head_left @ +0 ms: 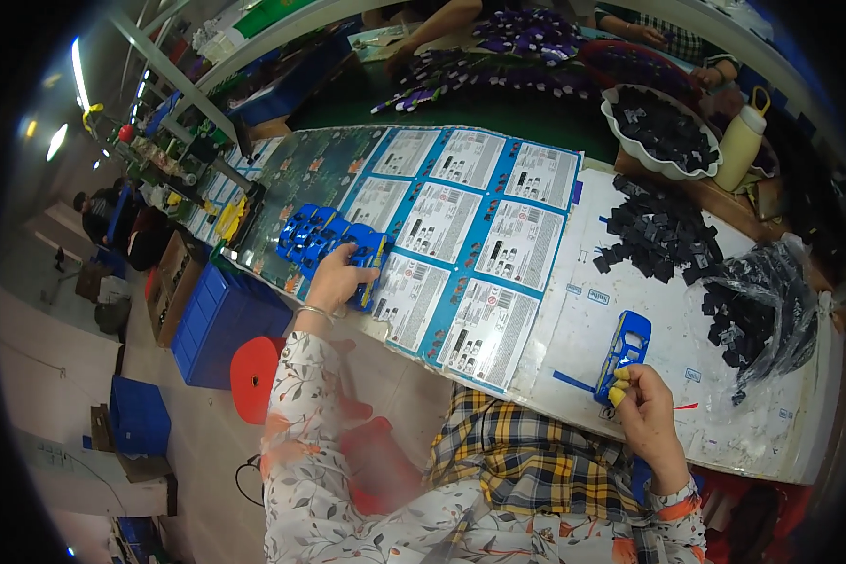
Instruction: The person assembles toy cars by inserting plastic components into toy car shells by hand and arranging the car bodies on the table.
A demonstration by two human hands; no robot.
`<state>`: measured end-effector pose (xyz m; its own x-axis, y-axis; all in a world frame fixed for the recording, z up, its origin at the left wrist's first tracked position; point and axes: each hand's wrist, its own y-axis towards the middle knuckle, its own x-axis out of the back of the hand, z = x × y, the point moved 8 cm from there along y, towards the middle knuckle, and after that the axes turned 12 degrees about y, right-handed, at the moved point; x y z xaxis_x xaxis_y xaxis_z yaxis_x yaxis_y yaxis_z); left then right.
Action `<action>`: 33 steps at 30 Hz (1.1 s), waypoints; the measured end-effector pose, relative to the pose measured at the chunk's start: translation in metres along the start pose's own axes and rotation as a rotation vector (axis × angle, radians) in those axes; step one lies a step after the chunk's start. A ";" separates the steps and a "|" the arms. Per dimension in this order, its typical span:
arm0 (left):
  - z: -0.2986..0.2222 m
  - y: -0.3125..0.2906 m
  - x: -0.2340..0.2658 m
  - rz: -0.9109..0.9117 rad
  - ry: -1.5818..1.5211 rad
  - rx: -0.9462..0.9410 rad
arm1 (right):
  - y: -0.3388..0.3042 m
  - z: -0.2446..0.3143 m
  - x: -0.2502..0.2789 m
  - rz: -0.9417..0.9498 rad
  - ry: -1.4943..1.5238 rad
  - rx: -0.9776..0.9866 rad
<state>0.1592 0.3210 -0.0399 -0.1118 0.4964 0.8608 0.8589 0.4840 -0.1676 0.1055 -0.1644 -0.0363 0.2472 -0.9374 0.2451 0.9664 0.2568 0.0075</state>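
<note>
At the near edge of the table, my right hand (647, 412) pinches a blue toy car body (634, 334) with window openings. Yellow coverings wrap some of its fingertips. Over to the left, a tight row of blue toy car bodies (312, 231) lies on the printed sheets. My left hand (335, 280) reaches to the near right end of that row, its fingers closed around the last toy car body (374, 246). Part of that body is hidden under the fingers.
Printed card sheets (434, 221) cover the table's middle. Small black plastic parts (656, 230) lie heaped at right, beside a clear bag (778, 305) of more. A white scalloped bowl (620, 127) and a pale yellow bottle (741, 146) stand behind. Other people's hands work across the table.
</note>
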 end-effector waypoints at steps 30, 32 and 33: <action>-0.255 -0.211 -0.120 0.009 0.059 -1.381 | 0.108 -0.021 0.069 -0.228 -0.654 0.339; -0.277 -0.235 -0.145 0.142 -0.037 -1.396 | 0.095 -0.020 0.076 -0.213 -0.646 0.271; -0.281 -0.242 -0.154 0.145 -0.046 -1.393 | 0.088 -0.022 0.079 -0.195 -0.628 0.207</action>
<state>0.1091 -0.0755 0.0028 0.0266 0.5156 0.8564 0.6450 -0.6634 0.3793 0.2117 -0.2206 -0.0382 -0.0777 -0.6733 0.7353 0.9403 0.1957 0.2786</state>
